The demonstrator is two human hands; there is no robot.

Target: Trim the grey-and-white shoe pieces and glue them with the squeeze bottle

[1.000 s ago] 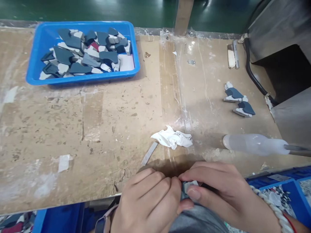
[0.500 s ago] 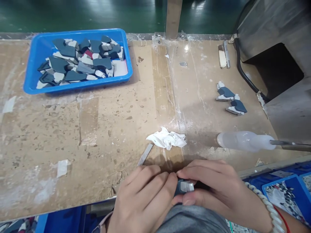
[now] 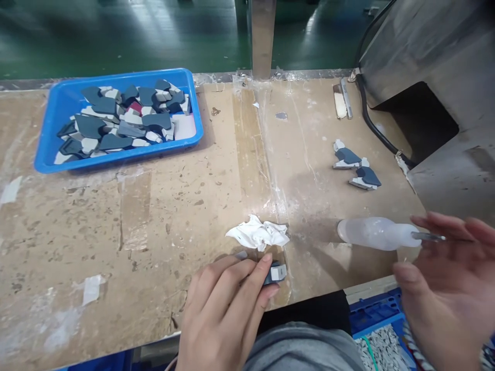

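My left hand (image 3: 226,304) is closed round a small dark grey and white plastic part (image 3: 275,273), held at the front edge of the bench. My right hand (image 3: 450,281) is open, thumb and fingers apart, around the thin metal tip of a translucent squeeze bottle (image 3: 375,233); contact with the tip cannot be made out. The bottle lies on its side. A crumpled white tissue (image 3: 258,233) rests just beyond my left hand. Partly hidden by the left fingers is a flat grey strip (image 3: 242,255).
A blue tray (image 3: 119,161) of similar grey and white parts stands at the back left. Two such parts (image 3: 365,178) lie on the right, before a metal housing (image 3: 441,170) with a black cable (image 3: 377,126). Below the bench edge sits a bin of small pale pieces (image 3: 382,345).
My right hand has let go of the plastic part and moved right to the bottle's tip, opening. My left hand keeps the part. The camera view has shifted slightly.
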